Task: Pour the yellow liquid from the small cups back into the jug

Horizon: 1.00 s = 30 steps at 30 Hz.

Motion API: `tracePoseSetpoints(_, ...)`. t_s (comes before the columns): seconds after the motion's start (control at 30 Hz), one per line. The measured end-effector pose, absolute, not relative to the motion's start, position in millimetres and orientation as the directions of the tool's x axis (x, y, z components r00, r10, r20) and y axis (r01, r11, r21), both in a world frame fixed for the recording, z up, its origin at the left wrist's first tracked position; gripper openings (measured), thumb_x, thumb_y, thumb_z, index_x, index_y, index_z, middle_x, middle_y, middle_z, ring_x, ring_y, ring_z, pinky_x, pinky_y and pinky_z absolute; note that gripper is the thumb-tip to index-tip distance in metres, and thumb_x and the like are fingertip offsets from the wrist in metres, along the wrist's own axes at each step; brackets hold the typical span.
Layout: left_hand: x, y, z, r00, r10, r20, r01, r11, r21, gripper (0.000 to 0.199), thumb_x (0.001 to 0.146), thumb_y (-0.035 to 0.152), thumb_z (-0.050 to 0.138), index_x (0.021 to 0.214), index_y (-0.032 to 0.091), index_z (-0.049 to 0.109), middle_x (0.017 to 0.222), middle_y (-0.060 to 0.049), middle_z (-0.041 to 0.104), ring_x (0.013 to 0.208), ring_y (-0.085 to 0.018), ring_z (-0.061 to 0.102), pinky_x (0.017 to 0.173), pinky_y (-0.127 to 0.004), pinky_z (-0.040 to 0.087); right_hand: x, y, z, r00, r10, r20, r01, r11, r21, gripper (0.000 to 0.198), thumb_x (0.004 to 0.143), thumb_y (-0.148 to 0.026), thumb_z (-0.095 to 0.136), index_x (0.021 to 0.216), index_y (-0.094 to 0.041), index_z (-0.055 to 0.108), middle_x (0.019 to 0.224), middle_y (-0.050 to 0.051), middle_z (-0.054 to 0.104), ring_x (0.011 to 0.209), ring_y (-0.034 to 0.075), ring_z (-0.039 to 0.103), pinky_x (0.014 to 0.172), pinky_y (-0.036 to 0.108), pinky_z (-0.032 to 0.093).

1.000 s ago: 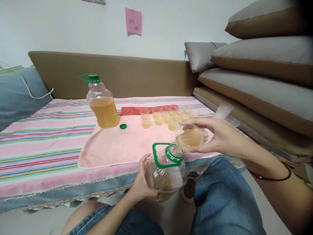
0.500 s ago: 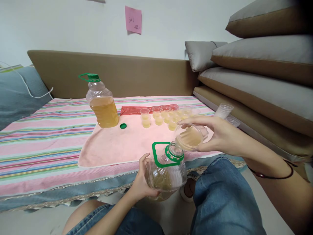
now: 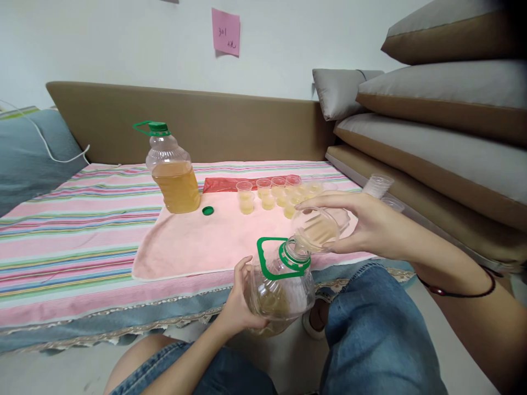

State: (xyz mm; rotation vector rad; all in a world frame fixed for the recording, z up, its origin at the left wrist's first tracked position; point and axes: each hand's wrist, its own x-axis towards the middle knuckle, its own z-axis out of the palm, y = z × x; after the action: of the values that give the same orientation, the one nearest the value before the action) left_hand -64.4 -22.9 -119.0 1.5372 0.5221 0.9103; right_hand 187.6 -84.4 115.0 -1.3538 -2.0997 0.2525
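My left hand (image 3: 242, 304) is wrapped around the side of a clear plastic bottle (image 3: 284, 296), which has a green neck ring with a loop handle and some yellowish liquid low inside. Its mouth is uncapped. My right hand (image 3: 362, 222) grips a clear plastic cup (image 3: 317, 229) tipped over the mouth, the cup's rim at the bottle neck. Pale yellow liquid shows in the cup. Beyond them, several clear cups (image 3: 267, 196) of yellow liquid stand grouped on a pink cloth (image 3: 185, 247). A green cap (image 3: 208, 210) lies on that cloth.
A larger bottle (image 3: 175, 181) of amber liquid, green-capped, stands at the back left. A red plastic strip (image 3: 230, 185) lies behind the cups. Stacked clear cups (image 3: 377, 185) lie at the right beside piled cushions (image 3: 436, 131). A striped sheet (image 3: 61, 247) covers the bed.
The cup in my right hand has tipped a little further toward the bottle mouth, and less liquid shows in it. My left hand keeps its hold on the bottle.
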Motion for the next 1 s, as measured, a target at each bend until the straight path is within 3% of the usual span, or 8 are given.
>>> tracePoseSetpoints(0.43,-65,-23,-118,0.577,0.769,0.275,-0.183,-0.206,0.961,0.117,0.043,0.016,0.083,0.140,0.027,0.019,0.129,-0.009,0.048,0.127,-0.034,0.048,0.112,-0.051,0.031,187,-81,121,-0.380,0.832,0.404,0.778,0.524,-0.348,0.048,0.078,-0.025,0.072,0.126,-0.028,0.066,0.130,-0.003,0.063,0.123,0.025,0.058,0.107,0.038,0.048)
tracePoseSetpoints(0.73,-64,-24,-113,0.595,0.764,0.249,-0.165,-0.188,0.968,0.116,0.045,0.014,0.081,0.140,0.029,0.017,0.130,-0.008,0.046,0.127,-0.034,0.046,0.111,-0.050,0.032,186,-81,123,-0.411,0.824,0.389,0.772,0.542,-0.332,0.048,0.082,-0.027,0.071,0.130,-0.029,0.064,0.134,-0.003,0.060,0.127,0.025,0.054,0.111,0.040,0.043)
tracePoseSetpoints(1.0,-63,-25,-114,0.597,0.761,0.255,-0.168,-0.192,0.967,0.115,0.045,0.017,0.082,0.140,0.028,0.018,0.130,-0.009,0.046,0.127,-0.034,0.046,0.111,-0.050,0.032,178,-85,133,-0.509,0.775,0.374,0.761,0.609,-0.226,0.037,0.091,-0.024,0.065,0.127,-0.029,0.065,0.126,0.002,0.061,0.118,0.025,0.055,0.099,0.040,0.048)
